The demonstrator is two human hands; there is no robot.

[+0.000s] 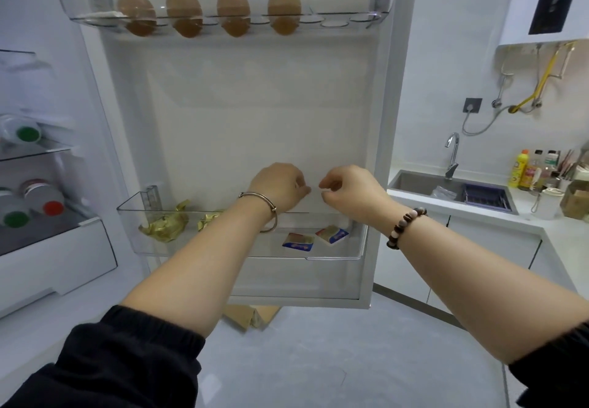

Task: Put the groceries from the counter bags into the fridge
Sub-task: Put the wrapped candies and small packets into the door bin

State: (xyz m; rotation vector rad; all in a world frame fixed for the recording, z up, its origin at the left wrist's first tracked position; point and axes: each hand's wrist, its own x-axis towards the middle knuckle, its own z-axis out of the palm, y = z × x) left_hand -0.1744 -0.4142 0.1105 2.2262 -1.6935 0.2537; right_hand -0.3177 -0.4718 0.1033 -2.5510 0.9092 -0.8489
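Black sleeves (111, 359) fill the corners at 7 and 4 o'clock, pushed up off two bare forearms that reach toward the middle. Facing them, the open fridge door (255, 104) takes most of the view from 12 o'clock down to centre, its white inner panel bare between two clear bins. Fridge shelves (38, 152) at 9 o'clock carry jars (52, 208) lying with green and red lids outward. At 3 o'clock a sink (414, 184) sits in a white counter.

The upper door bin (350, 20), at 12 o'clock, holds four brown eggs (236, 9) standing in a row in its left part. The lower door bin (334, 257), just below centre, holds two crumpled gold-foil bundles (165, 224) at its 9 o'clock end and two small packets (298, 241) in blue, red and gold lying flat toward its 3 o'clock end.

Above that bin's back edge the left hand (277, 187) and right hand (350, 187) hover close together, knuckles up and fingers curled. On each, thumb and forefinger tips nearly meet. Whether they pinch something thin and clear I cannot tell. A metal bangle (267, 213) rings the left wrist, a bead bracelet (404, 227) the right.
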